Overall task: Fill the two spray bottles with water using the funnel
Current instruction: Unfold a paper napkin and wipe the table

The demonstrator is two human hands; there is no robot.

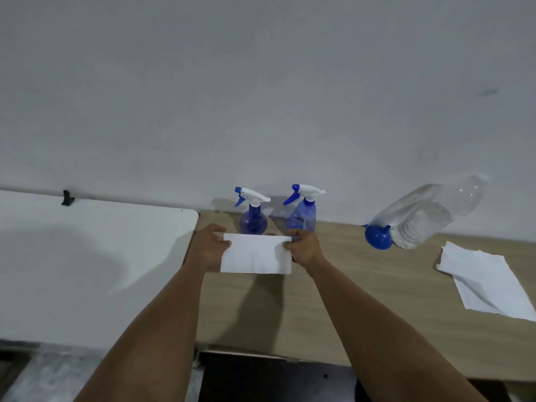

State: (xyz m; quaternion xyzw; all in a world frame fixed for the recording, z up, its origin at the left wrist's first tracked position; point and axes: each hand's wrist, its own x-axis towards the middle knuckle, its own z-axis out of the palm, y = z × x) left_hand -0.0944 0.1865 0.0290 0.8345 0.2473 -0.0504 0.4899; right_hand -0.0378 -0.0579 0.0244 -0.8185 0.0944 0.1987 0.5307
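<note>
While a folded white paper towel (256,253) is pinched at its upper corners by the left hand (209,247) and right hand (304,248), two blue translucent plastic spray bottles (253,219) (301,216) are seen upright just beyond, on the wooden table (362,291). The blue plastic funnel (378,237) is seen well right of the right hand, beside a clear water bottle (426,216).

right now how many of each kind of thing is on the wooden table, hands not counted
spray bottles: 2 (round one, taller one)
funnel: 1
water bottle: 1
paper sheets: 2 (one held by both hands, one lying at right)
total: 6
</note>
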